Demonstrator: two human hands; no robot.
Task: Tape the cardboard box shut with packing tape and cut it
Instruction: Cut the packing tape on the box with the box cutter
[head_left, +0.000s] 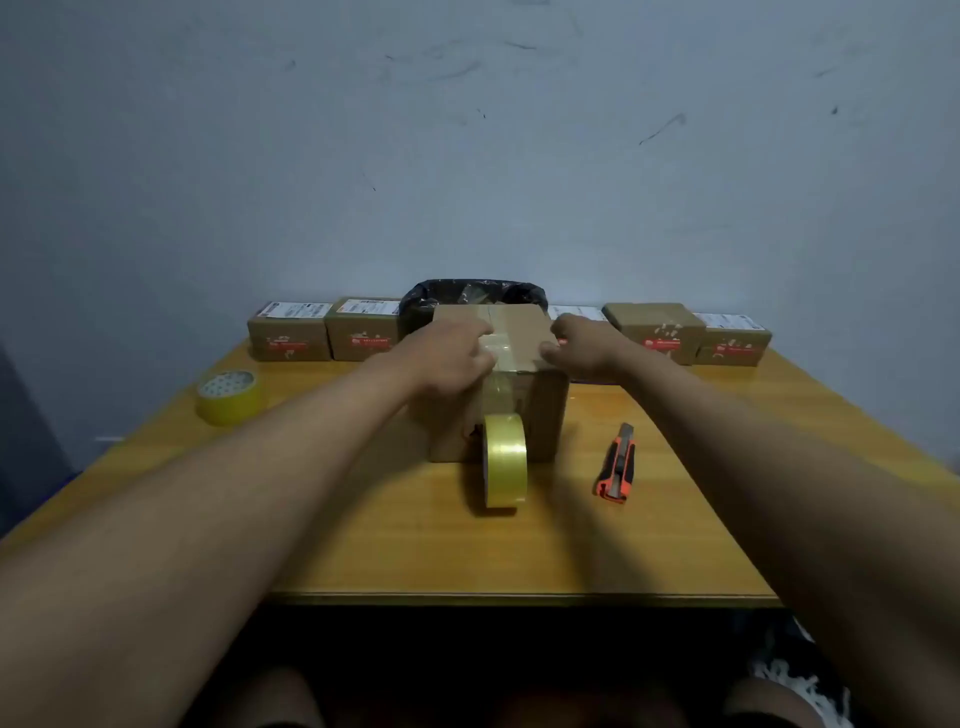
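Note:
A brown cardboard box (540, 405) stands in the middle of the wooden table (415, 545). A strip of clear tape runs across its top and down its near face to a yellow tape roll (505, 460), which stands on edge against the box front. My left hand (452, 356) lies flat on the box top, fingers pressing on the tape strip. My right hand (582, 345) rests on the top right edge of the box with fingers curled. An orange and black utility knife (617, 465) lies on the table to the right of the roll.
A second yellow tape roll (228, 397) lies flat at the table's left. Several small cardboard boxes (289, 332) line the back edge against the wall. A bin with a black bag (475, 296) sits behind the box.

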